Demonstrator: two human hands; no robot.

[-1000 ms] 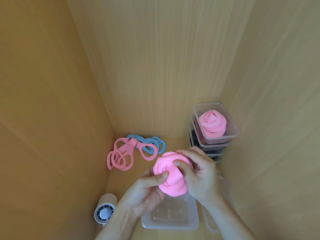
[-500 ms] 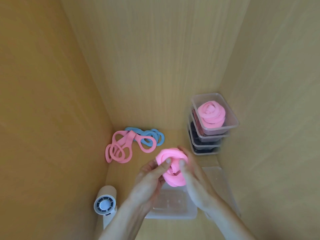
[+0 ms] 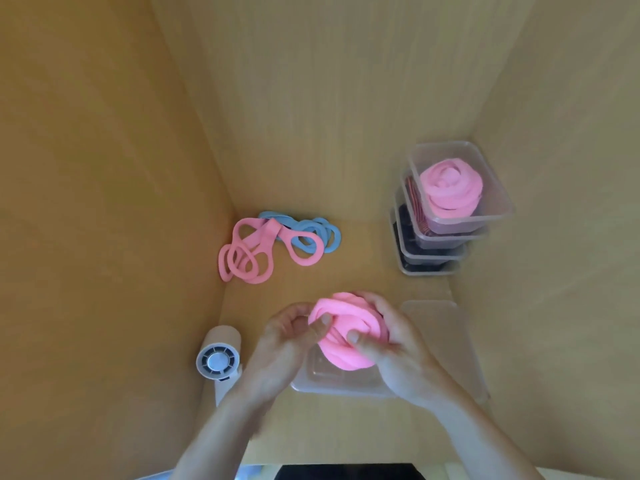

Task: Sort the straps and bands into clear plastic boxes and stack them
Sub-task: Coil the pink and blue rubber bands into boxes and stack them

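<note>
The left hand (image 3: pixel 287 337) and right hand (image 3: pixel 391 348) kept their grip clasped around the rolled pink band (image 3: pixel 346 337), lower than 1 second earlier, over the open clear box (image 3: pixel 332 381) on the table.

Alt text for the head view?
The left hand and right hand grip a rolled pink band over an open clear box. Loose pink bands and blue bands lie far left; a stack of filled clear boxes stands far right.
</note>
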